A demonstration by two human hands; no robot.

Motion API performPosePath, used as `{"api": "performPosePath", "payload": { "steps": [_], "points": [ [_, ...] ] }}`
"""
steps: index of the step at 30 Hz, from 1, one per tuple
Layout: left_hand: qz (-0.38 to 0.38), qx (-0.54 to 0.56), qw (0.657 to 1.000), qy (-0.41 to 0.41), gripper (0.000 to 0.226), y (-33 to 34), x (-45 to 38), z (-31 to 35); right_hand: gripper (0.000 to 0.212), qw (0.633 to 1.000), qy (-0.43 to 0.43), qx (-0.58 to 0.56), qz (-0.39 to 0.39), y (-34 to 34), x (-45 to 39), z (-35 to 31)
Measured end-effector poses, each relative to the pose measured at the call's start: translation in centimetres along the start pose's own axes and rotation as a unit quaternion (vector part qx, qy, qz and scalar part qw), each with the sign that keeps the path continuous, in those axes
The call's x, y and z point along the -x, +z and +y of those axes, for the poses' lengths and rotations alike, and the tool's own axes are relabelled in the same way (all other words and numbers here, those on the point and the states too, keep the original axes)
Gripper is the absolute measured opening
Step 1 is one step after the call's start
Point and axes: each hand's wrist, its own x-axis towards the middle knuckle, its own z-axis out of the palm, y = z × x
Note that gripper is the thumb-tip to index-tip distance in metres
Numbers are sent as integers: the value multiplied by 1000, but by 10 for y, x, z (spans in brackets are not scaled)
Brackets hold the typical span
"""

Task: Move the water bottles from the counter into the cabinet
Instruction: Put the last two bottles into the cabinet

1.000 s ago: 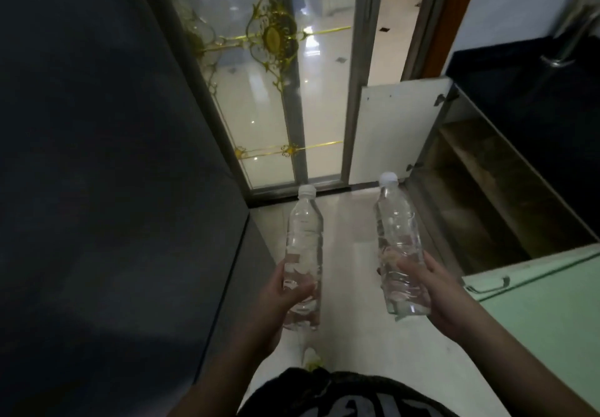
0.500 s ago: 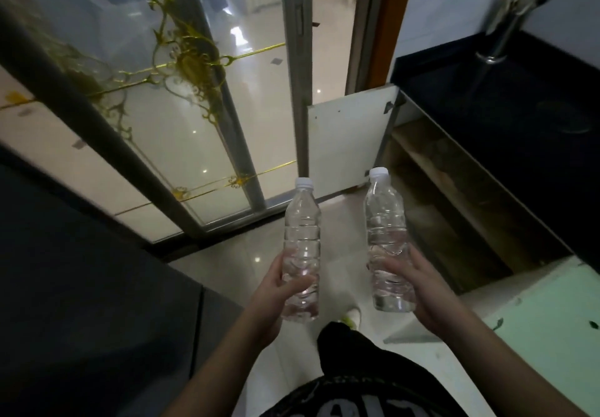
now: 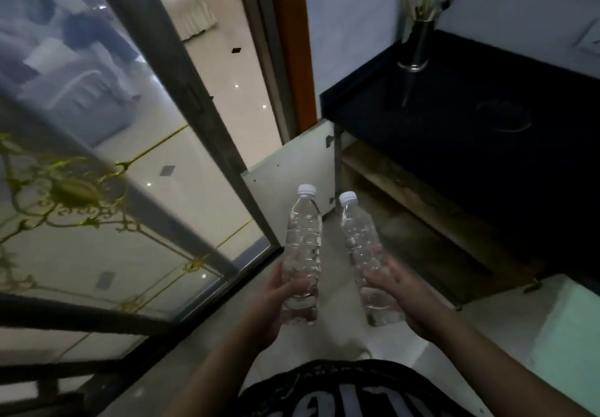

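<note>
Head view: while both are held upright over the pale floor, two clear ribbed plastic bottles are seen.
Left bottle [image 3: 302,254]: gripped low by the left hand [image 3: 276,299].
Right bottle [image 3: 365,254]: clasped by the right hand [image 3: 401,290].
Cabinet [image 3: 406,208]: open, wooden shelf, beneath the black counter [image 3: 470,117].

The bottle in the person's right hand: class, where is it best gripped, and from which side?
Grip the right bottle round its lower ribbed body, from the outer right side, as the right hand does now. It stands nearly upright with the white cap on top, and the ribs give the fingers purchase.
</note>
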Motion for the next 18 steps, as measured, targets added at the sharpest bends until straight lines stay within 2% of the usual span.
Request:
{"api": "performPosePath", "payload": {
  "steps": [2, 6, 11, 18],
  "points": [
    [-19, -27, 999, -12, 66, 2, -22, 14, 46, 1000, 2, -21, 18, -4, -13, -3],
    [-62, -41, 995, -65, 61, 3, -74, 37, 69, 995, 8, -80, 66, -9, -41, -2],
    [-142, -65, 980, -122, 68, -10, -159, 60, 79, 981, 9, -111, 156, -17, -78, 4],
    [-233, -157, 939, -200, 53, -33, -261, 92, 62, 936, 27, -190, 295, 8, -149, -5]
  ]
}}
